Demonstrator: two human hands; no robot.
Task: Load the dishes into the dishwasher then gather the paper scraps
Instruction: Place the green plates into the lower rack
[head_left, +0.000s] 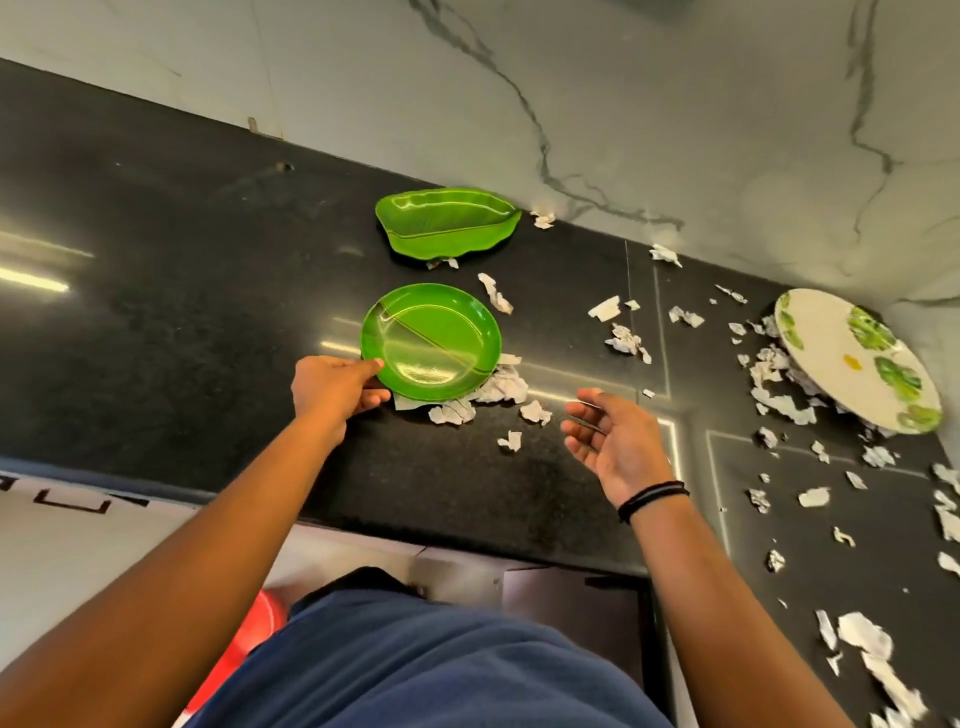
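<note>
A round green plate (431, 340) lies on the black counter (182, 291), partly on top of crumpled paper. My left hand (332, 387) pinches its near-left rim, thumb on top and fingers underneath. My right hand (613, 441) hovers to the plate's right, palm turned up, fingers relaxed and holding nothing. Behind the round plate sits a green leaf-shaped dish (447, 223) near the wall. A white plate with green leaf prints (857, 361) rests at the right on paper scraps. Torn paper scraps (626, 340) are scattered across the middle and right of the counter.
A marble wall (623, 104) backs the counter and turns a corner at the far right. The counter's front edge (415, 530) runs just ahead of my body. A red object (249, 639) shows below the counter at lower left.
</note>
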